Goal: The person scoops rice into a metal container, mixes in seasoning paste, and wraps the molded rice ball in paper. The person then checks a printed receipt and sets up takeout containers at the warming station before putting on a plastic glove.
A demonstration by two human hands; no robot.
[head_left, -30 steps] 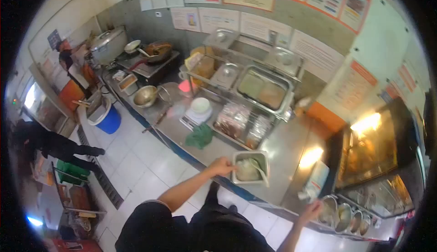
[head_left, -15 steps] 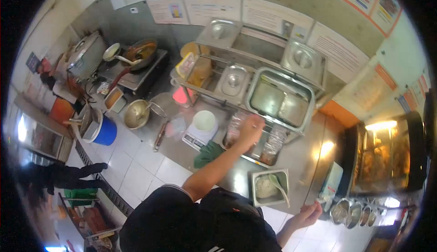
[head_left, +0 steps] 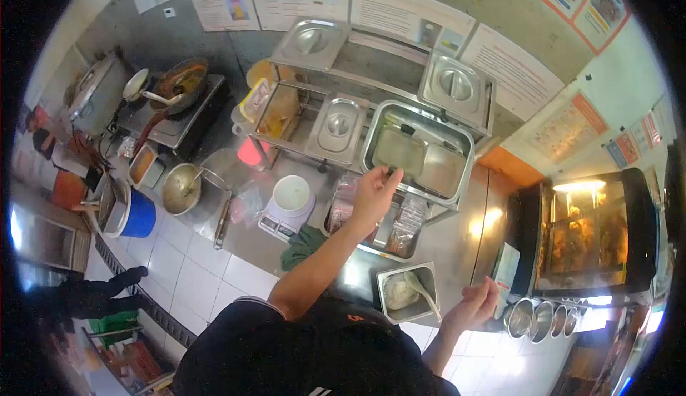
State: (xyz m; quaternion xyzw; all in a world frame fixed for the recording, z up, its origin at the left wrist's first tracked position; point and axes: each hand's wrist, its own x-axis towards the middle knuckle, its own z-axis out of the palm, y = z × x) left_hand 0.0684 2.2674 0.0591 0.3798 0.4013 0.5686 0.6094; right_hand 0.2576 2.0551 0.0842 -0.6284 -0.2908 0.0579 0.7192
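My left hand (head_left: 376, 194) reaches to the near edge of the large steel pan (head_left: 464, 190). Its fingertips are pinched around a small black handle (head_left: 391, 171) at the near side of a greenish, see-through lid (head_left: 397, 150) in that pan. Below the hand, a tray (head_left: 389, 256) holds packets in clear plastic wrap (head_left: 409, 219), partly covered by my forearm. My right hand (head_left: 471, 307) hangs beyond the counter's near edge with fingers loosely bent and apart, nothing visible in them. Beside it stands a steel container (head_left: 384, 281) of white food with a pale spoon (head_left: 423, 294).
A white kitchen scale (head_left: 280, 223) carries a white bowl (head_left: 292, 193), with a green cloth (head_left: 304, 247) beside it. A wok (head_left: 180, 88) sits on the stove at left. At right stands a lit glass display cabinet (head_left: 582, 231). Another person's dark-clothed legs (head_left: 107, 292) show at left.
My left hand has moved from over the wrapped packets to the pan's near edge and pinches the black handle. My right hand has risen slightly. The camera view has shifted.
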